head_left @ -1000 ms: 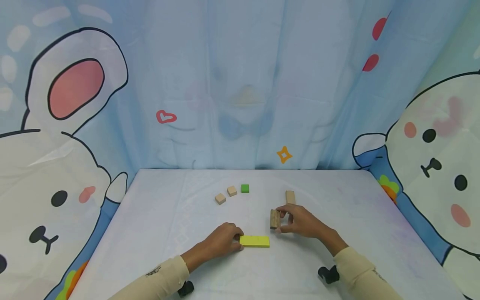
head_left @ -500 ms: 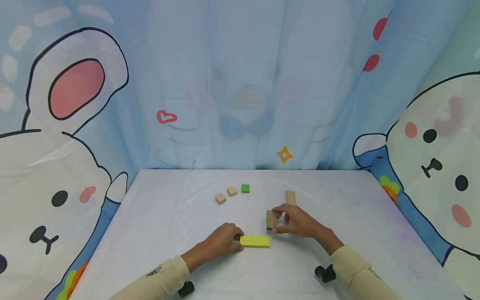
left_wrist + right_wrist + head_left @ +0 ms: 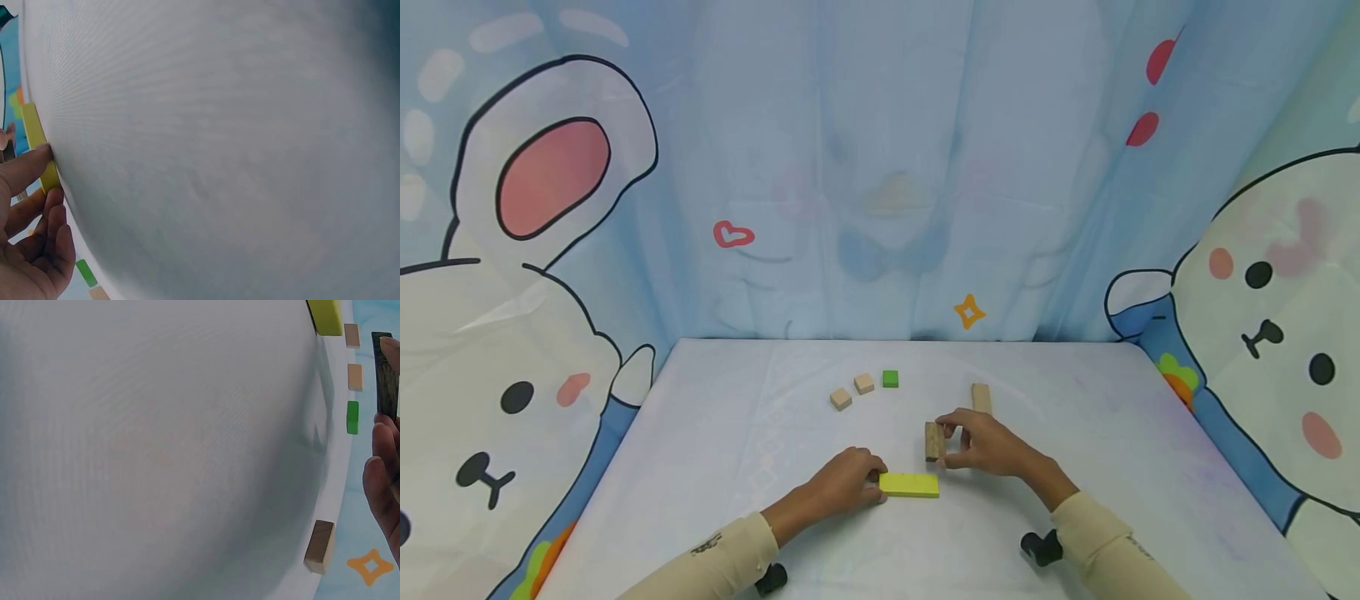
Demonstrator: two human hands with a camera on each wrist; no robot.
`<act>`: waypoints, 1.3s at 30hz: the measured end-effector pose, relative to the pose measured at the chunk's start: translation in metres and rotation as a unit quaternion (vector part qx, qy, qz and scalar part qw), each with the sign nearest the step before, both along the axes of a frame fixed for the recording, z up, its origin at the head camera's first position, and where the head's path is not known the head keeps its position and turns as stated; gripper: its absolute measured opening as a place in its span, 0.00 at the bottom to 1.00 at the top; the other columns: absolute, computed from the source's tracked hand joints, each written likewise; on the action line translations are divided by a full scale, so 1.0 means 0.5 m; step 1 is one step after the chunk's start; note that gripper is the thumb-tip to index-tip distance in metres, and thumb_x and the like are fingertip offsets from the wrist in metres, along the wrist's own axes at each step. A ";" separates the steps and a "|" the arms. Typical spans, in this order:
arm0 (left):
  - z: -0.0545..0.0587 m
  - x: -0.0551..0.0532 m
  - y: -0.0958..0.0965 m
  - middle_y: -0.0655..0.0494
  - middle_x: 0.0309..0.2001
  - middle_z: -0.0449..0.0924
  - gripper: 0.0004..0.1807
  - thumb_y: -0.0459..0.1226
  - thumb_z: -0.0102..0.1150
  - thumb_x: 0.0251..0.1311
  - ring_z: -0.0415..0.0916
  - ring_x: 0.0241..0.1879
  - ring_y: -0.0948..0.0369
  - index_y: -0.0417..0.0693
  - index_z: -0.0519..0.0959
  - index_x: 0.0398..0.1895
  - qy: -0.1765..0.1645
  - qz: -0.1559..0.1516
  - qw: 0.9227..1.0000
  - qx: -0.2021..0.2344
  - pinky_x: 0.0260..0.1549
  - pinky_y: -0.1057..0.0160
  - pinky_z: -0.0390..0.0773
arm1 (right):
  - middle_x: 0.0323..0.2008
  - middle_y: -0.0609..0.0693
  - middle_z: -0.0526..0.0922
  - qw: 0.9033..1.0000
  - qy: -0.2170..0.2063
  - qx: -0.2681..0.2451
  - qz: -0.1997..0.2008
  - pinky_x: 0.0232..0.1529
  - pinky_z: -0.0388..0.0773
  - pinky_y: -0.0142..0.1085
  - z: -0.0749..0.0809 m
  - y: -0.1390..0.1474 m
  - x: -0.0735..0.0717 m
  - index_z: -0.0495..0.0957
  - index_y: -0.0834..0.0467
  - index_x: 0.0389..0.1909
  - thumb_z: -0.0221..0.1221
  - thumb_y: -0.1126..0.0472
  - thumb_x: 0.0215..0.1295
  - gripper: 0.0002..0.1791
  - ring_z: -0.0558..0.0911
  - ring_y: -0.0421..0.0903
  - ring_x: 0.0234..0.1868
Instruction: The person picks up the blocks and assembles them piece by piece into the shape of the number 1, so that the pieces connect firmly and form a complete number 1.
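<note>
A long yellow block [image 3: 910,486] lies on the white table. My left hand [image 3: 838,482] pinches its left end between thumb and fingers. In the left wrist view the yellow block [image 3: 34,128] shows at the left edge, gripped by the thumb and fingertips. Behind and to the right of it, my right hand [image 3: 988,446] pinches a dark-brown wooden block [image 3: 935,442] by its two ends. That brown block [image 3: 384,375] appears above the table at the right edge of the right wrist view. In the head view it is apart from the yellow block.
Farther back, two small pale wooden cubes [image 3: 864,383] and a green cube [image 3: 891,379] form a loose row. A lighter wooden block [image 3: 981,397] lies just behind my right hand. A patterned blue curtain [image 3: 880,208] hangs beyond the table's [image 3: 737,400] far edge.
My right hand has moved leftward with the brown wooden block, which is now above and behind the yellow block's right end. The left hand and yellow block stay in place.
</note>
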State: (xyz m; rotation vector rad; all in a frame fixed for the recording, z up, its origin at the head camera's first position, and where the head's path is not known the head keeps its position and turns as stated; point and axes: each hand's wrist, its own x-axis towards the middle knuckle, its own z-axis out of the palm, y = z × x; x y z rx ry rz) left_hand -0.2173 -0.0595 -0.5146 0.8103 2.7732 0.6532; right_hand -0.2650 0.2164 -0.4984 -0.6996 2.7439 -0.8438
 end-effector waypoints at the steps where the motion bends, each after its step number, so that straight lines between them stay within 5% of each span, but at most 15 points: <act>1: 0.000 0.000 0.000 0.63 0.36 0.82 0.17 0.42 0.73 0.57 0.70 0.33 0.72 0.47 0.86 0.48 0.000 0.000 1.000 0.000 0.39 0.71 0.75 | 0.42 0.45 0.79 1.000 0.000 0.000 0.000 0.31 0.77 0.30 0.000 -0.002 0.000 0.77 0.58 0.61 0.75 0.47 0.52 0.37 0.75 0.40 0.33; 39: -0.003 -0.005 -0.002 0.62 0.37 0.83 0.16 0.41 0.73 0.58 0.71 0.33 0.72 0.46 0.86 0.48 -0.002 -0.008 1.000 0.001 0.40 0.71 0.76 | 0.40 0.42 0.78 1.000 -0.008 0.011 0.015 0.30 0.75 0.31 -0.003 -0.058 -0.004 0.78 0.54 0.60 0.76 0.49 0.51 0.35 0.74 0.40 0.32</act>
